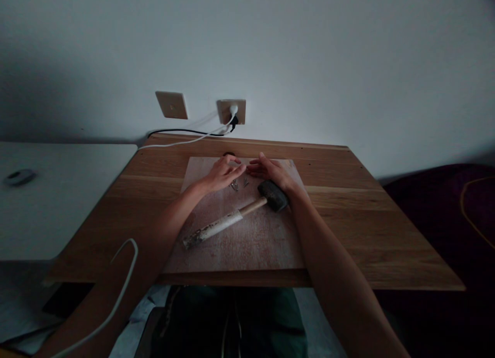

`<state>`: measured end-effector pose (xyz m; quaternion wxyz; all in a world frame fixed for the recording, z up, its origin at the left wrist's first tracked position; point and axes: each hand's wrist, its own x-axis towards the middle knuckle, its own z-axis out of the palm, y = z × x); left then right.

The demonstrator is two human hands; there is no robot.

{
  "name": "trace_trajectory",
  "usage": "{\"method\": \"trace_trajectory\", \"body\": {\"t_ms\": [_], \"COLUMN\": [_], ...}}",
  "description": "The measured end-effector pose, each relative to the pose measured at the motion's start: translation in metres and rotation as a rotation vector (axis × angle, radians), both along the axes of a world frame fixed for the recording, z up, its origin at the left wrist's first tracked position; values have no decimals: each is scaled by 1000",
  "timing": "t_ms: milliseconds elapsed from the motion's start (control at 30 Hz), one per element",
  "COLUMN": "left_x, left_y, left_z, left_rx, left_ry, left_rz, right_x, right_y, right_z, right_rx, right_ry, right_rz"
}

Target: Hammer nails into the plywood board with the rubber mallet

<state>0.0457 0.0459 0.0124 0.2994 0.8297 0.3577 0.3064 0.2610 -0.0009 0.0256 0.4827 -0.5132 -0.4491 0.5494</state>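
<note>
A pale plywood board lies on a wooden table. My left hand and my right hand meet fingertip to fingertip over the far part of the board, just above a few small nails. Both hands have fingers bent toward each other in a loose pinch; what they hold, if anything, is too small to see. A black-headed mallet with a worn pale handle lies on the board, its head right beside my right wrist.
Two wall plates sit behind the table, one socket with white and black cables plugged in. A white surface with a small dark object stands at left. A white cable hangs near my left forearm.
</note>
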Motion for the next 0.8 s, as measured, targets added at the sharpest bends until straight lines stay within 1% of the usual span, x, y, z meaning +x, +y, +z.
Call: {"method": "trace_trajectory", "body": {"t_ms": [133,200,500,800], "left_x": [0,0,1,1], "left_y": [-2,-4,-2,-1], "left_z": [2,3,2,0], "left_rx": [-63,-70,-22,-8], "left_ry": [-40,-42,80,95], "left_rz": [-19,-23,-23,-26], "right_x": [-4,-5,-7,-6], "right_y": [-2,-2,-3,-4], "right_z": [6,8,11,11], "right_rx": [-54,-64,-90,-70], "right_ry": [30,39,68,40], "right_rz": [-47,-60,-72,-66]}}
